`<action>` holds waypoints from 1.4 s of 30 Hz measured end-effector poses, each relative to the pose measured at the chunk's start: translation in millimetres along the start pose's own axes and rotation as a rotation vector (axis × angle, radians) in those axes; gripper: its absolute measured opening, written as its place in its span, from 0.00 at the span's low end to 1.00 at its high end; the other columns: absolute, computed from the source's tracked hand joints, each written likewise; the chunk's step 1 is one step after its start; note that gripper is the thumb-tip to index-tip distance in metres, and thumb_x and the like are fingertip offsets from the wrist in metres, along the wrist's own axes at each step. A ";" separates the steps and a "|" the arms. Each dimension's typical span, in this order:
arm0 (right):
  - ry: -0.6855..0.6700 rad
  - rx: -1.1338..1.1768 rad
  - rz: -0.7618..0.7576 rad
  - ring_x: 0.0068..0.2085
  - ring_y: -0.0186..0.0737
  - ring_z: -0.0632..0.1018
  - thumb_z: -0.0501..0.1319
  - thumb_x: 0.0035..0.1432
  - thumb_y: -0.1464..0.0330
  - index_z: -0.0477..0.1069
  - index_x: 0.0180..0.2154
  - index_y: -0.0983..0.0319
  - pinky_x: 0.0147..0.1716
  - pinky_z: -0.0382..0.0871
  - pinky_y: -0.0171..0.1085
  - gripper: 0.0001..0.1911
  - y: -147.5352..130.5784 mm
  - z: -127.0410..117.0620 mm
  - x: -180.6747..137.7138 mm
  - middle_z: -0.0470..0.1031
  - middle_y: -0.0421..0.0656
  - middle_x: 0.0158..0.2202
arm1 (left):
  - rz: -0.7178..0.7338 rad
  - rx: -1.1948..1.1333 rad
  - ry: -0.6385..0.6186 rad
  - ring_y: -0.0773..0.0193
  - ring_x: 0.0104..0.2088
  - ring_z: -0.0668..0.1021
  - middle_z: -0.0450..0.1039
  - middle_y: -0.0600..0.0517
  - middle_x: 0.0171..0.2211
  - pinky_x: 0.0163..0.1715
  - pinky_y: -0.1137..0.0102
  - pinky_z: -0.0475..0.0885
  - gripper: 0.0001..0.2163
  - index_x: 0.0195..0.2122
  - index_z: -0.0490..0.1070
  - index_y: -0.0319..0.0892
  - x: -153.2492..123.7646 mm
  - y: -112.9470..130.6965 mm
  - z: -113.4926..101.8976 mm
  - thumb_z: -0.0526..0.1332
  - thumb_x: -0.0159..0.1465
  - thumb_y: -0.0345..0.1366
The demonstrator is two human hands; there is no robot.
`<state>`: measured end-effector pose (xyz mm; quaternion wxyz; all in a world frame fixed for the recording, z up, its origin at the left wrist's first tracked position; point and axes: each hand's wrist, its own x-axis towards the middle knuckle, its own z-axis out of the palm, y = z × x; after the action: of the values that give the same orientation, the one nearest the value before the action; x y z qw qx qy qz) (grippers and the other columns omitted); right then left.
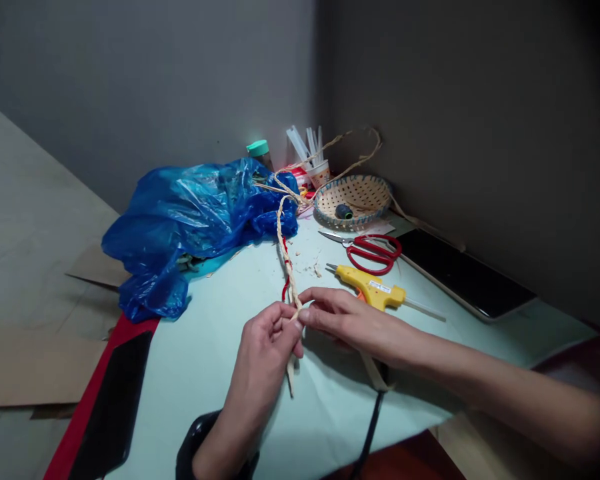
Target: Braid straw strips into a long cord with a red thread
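A pale braided cord (289, 270) runs from beside the blue bag down to my hands, with a red string (285, 288) lying alongside it. My left hand (271, 337) pinches the lower end of the braid between thumb and fingers. Opposite it, my right hand (337, 315) closes its thumb and forefinger on the same spot. Loose flat strands (291, 379) hang below the left hand, and another strip (375, 373) shows under the right wrist. Just beyond the right hand lies a yellow glue gun (375, 287), with red-handled scissors (375, 253) behind it.
A blue plastic bag (190, 213) fills the left back. Behind stand a woven basket (325, 210) holding a dark thread spool (344, 211), a cup of glue sticks (319, 175) and a green-capped jar (259, 149). A tablet-like device (460, 270) lies right, a black phone-like slab (113, 407) left.
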<state>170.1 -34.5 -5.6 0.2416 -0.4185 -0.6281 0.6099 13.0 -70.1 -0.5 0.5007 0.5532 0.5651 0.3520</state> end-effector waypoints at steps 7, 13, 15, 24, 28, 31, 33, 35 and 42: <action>0.135 -0.227 -0.144 0.25 0.31 0.62 0.53 0.61 0.62 0.70 0.29 0.63 0.23 0.52 0.31 0.14 3.1 -3.7 0.8 0.62 0.36 0.21 | 0.075 0.267 0.139 0.67 0.23 0.69 0.68 0.55 0.19 0.26 0.74 0.62 0.12 0.25 0.68 0.43 -8.5 6.9 0.2 0.55 0.63 0.43; 0.095 -0.077 -0.138 0.23 0.30 0.66 0.53 0.62 0.63 0.67 0.24 0.63 0.24 0.57 0.31 0.16 3.7 -0.1 -3.4 0.68 0.37 0.21 | 0.425 0.483 0.187 0.65 0.21 0.71 0.71 0.51 0.21 0.25 0.71 0.60 0.07 0.27 0.73 0.44 -16.9 1.3 8.7 0.57 0.61 0.32; 0.062 0.040 -0.085 0.22 0.30 0.65 0.54 0.61 0.63 0.68 0.25 0.63 0.23 0.56 0.31 0.15 3.0 -0.1 -4.6 0.66 0.37 0.20 | 0.551 0.587 0.095 0.64 0.22 0.71 0.72 0.49 0.22 0.26 0.70 0.60 0.07 0.30 0.74 0.43 -15.9 -5.3 13.1 0.57 0.59 0.28; 0.015 0.156 -0.040 0.24 0.30 0.66 0.53 0.62 0.66 0.69 0.41 0.64 0.22 0.56 0.31 0.10 1.0 -1.3 -7.3 0.74 0.40 0.28 | 0.575 0.515 0.247 0.61 0.25 0.66 0.66 0.50 0.20 0.30 0.66 0.59 0.09 0.20 0.70 0.44 -15.3 1.5 12.8 0.60 0.58 0.31; 0.024 0.078 -0.097 0.28 0.33 0.70 0.51 0.63 0.67 0.69 0.35 0.63 0.29 0.62 0.33 0.10 2.9 1.5 -6.9 0.74 0.40 0.28 | 0.145 0.102 0.210 0.62 0.28 0.70 0.69 0.52 0.25 0.32 0.69 0.63 0.05 0.30 0.68 0.45 -4.2 5.4 2.9 0.58 0.62 0.37; 0.064 -0.005 -0.123 0.30 0.35 0.72 0.50 0.64 0.66 0.69 0.33 0.62 0.31 0.64 0.33 0.12 5.1 5.3 -7.8 0.74 0.41 0.29 | -0.023 -0.196 -0.001 0.64 0.30 0.72 0.70 0.54 0.26 0.33 0.70 0.66 0.06 0.38 0.63 0.45 5.1 -0.9 1.4 0.57 0.63 0.40; 0.093 -0.031 -0.143 0.32 0.35 0.74 0.50 0.64 0.67 0.70 0.38 0.61 0.33 0.65 0.34 0.10 6.9 8.6 -8.9 0.75 0.40 0.30 | -0.052 -0.303 -0.021 0.65 0.30 0.72 0.69 0.54 0.26 0.33 0.71 0.66 0.07 0.39 0.62 0.44 8.3 -5.7 2.4 0.57 0.63 0.39; 0.106 -0.051 -0.166 0.33 0.36 0.75 0.50 0.65 0.67 0.70 0.42 0.60 0.35 0.65 0.34 0.11 8.7 11.6 -9.8 0.76 0.40 0.31 | -0.067 -0.352 -0.042 0.66 0.29 0.72 0.68 0.55 0.26 0.33 0.72 0.66 0.08 0.41 0.61 0.44 9.4 -9.2 3.0 0.59 0.62 0.38; 0.072 -0.073 -0.181 0.34 0.35 0.76 0.50 0.64 0.69 0.71 0.42 0.62 0.35 0.66 0.33 0.12 7.6 11.6 -10.9 0.77 0.41 0.31 | -0.076 -0.347 -0.161 0.68 0.27 0.70 0.69 0.54 0.30 0.28 0.73 0.64 0.16 0.50 0.57 0.45 9.3 -8.7 -4.3 0.59 0.63 0.37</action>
<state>168.2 -50.7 -12.3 0.3028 -0.3900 -0.6761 0.5469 7.5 -61.5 -9.4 0.6450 0.4633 0.4747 0.3795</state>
